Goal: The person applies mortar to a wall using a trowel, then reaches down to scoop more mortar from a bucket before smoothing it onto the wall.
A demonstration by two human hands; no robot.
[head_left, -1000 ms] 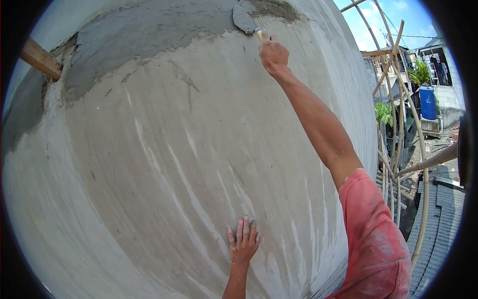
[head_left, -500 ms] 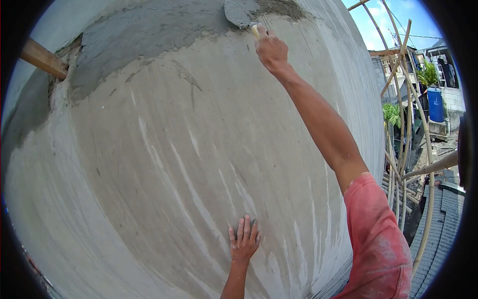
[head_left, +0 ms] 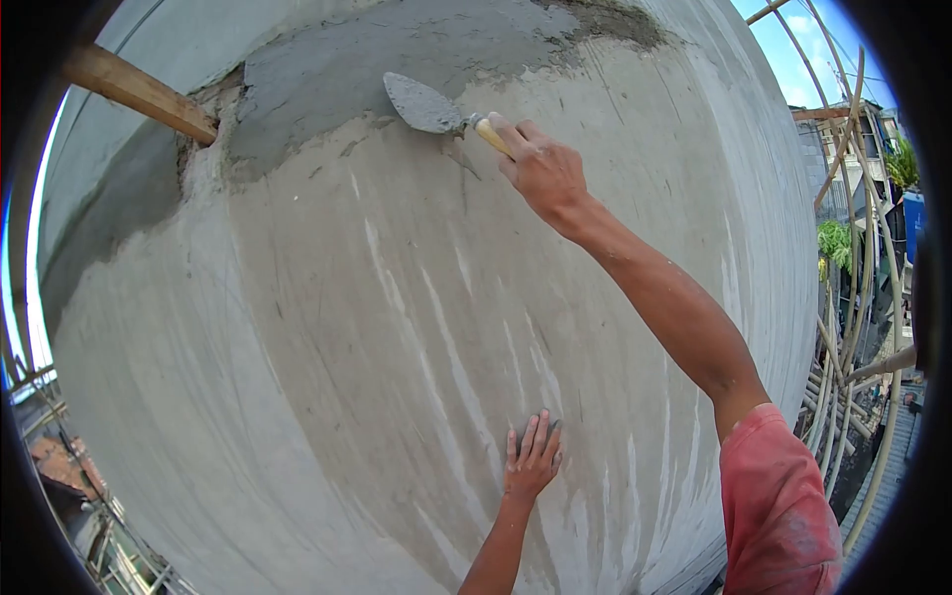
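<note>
My right hand grips the pale handle of a pointed trowel, its cement-smeared blade pointing up and left. The blade lies over the lower edge of the wet grey plaster that spans the upper wall. Lower down, my left hand rests with fingers stretched out on the dry, streaked part of the wall. It holds nothing.
A wooden beam juts from a rough hole in the wall at upper left. Bamboo scaffolding rises beyond the wall's right side, with a blue drum and a green plant behind. More poles show at lower left.
My right hand has brought the trowel down and left from the top of the wall. The left hand stays on the wall, while the whole view has shifted slightly.
</note>
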